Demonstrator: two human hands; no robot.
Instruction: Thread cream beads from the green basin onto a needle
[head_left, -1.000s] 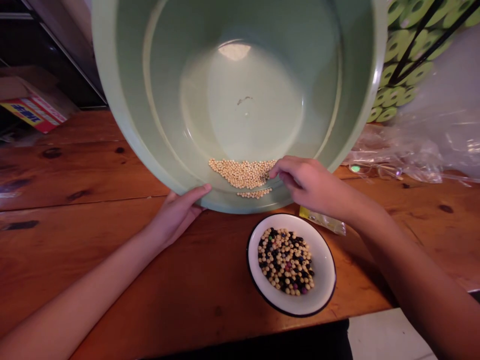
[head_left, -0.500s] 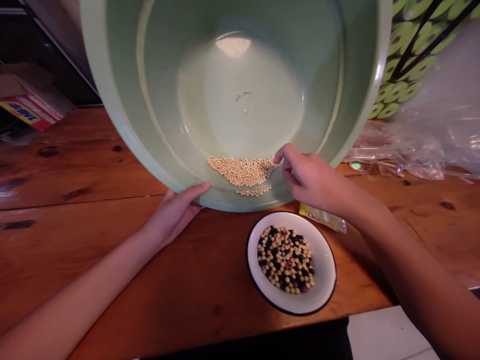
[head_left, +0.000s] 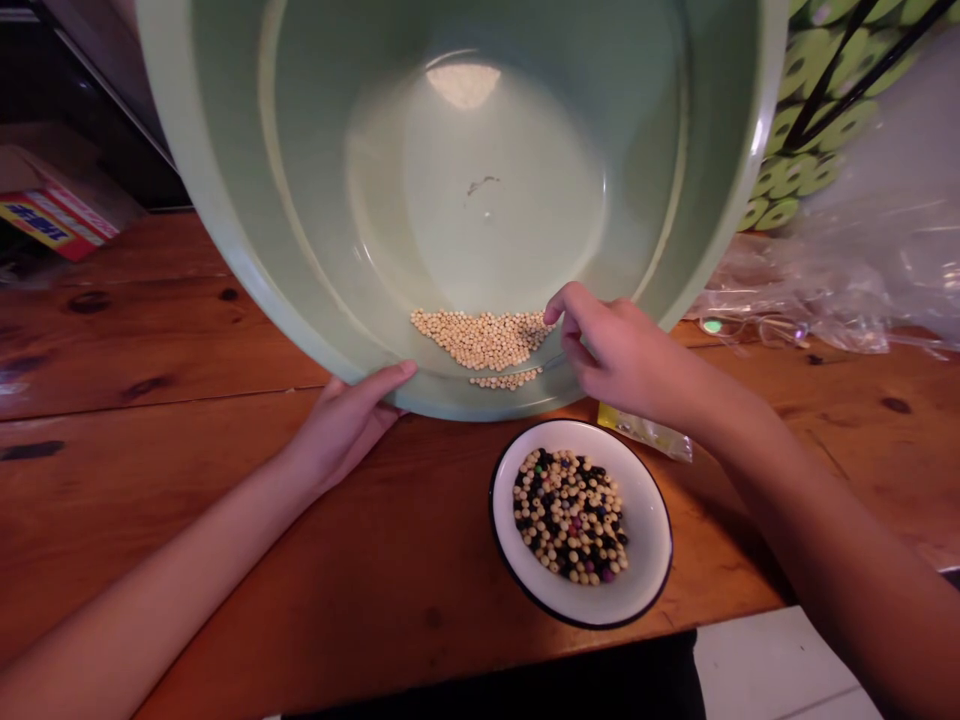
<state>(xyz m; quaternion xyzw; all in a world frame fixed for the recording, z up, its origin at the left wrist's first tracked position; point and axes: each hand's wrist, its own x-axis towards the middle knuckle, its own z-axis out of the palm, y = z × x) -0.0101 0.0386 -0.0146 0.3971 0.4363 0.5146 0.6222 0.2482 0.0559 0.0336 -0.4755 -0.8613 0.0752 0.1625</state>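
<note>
A large green plastic basin [head_left: 480, 240] is tilted toward me. My left hand [head_left: 352, 425] grips its near rim, thumb inside and fingers underneath. Many small pale round beads [head_left: 487, 340] are gathered along the low side of the basin, with a short row closer to the rim. My right hand [head_left: 607, 345] reaches over the rim at the right, its fingers curled and the index fingertip touching the edge of the beads. Whatever those fingers hold, if anything, is hidden. Below the basin, a white bowl [head_left: 649, 545] with a dark rim holds mixed beads [head_left: 570, 520], mostly pale and black.
A small yellow-edged plastic packet [head_left: 649, 432] lies under my right wrist. Eyeglasses [head_left: 754, 328] and crumpled clear plastic [head_left: 817, 275] are at the right, by stacked green rolls [head_left: 810, 120]. A red cardboard box [head_left: 64, 215] stands at the left on the wooden table [head_left: 112, 480].
The view has shifted very slightly, and the basin appears a little farther left and up. Both hands keep the same hold and pose; the beads look unchanged.
</note>
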